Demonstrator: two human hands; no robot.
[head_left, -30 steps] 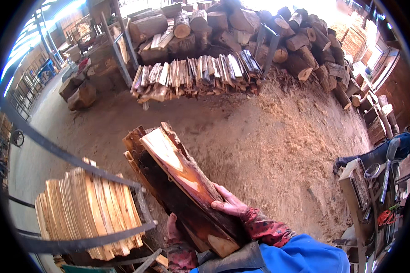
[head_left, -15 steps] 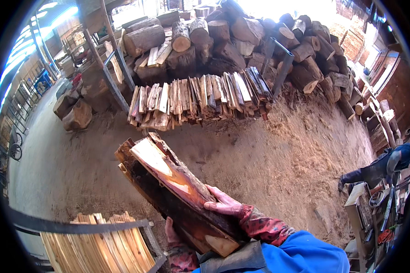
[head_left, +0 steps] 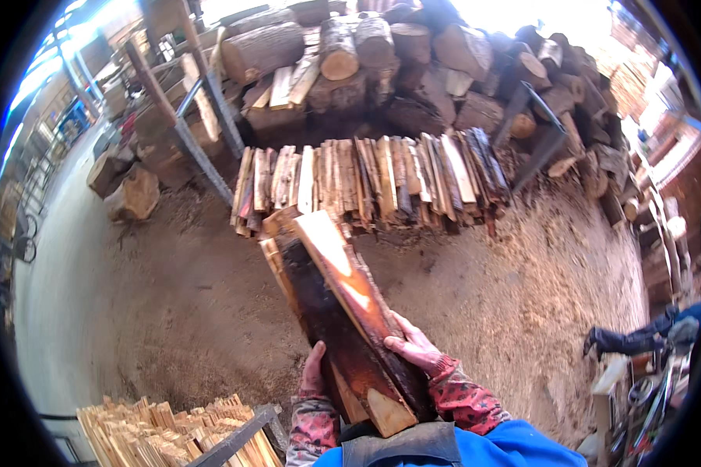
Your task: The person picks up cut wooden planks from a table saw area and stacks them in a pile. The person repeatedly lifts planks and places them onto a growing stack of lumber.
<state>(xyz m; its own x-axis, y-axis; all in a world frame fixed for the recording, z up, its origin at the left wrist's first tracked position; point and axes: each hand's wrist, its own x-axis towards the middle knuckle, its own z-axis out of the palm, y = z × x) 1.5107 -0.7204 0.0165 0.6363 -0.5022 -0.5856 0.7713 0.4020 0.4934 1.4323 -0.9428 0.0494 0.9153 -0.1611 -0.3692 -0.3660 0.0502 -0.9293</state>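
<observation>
- The split log (head_left: 343, 311) sits in the lower middle of the frame, a long wedge of wood with dark bark on its left face and a pale orange cut face on its right.
- Its long axis runs from the lower middle, near the person's chest, up and to the left; the far end points toward the upper left, at the row of split wood.
- The left hand (head_left: 314, 372) is under the log's left side near the close end, fingers curled up against the bark.
- The right hand (head_left: 417, 348) lies on the log's right edge, fingers wrapped loosely over it, thumb side up.
- The log rests between both hands, held clear of the sawdust ground (head_left: 522, 280).
- A row of split wood (head_left: 366, 183) lies above the log, with a heap of round logs (head_left: 413, 62) behind it.
- A stack of thin sticks (head_left: 171, 428) fills the lower left.
</observation>
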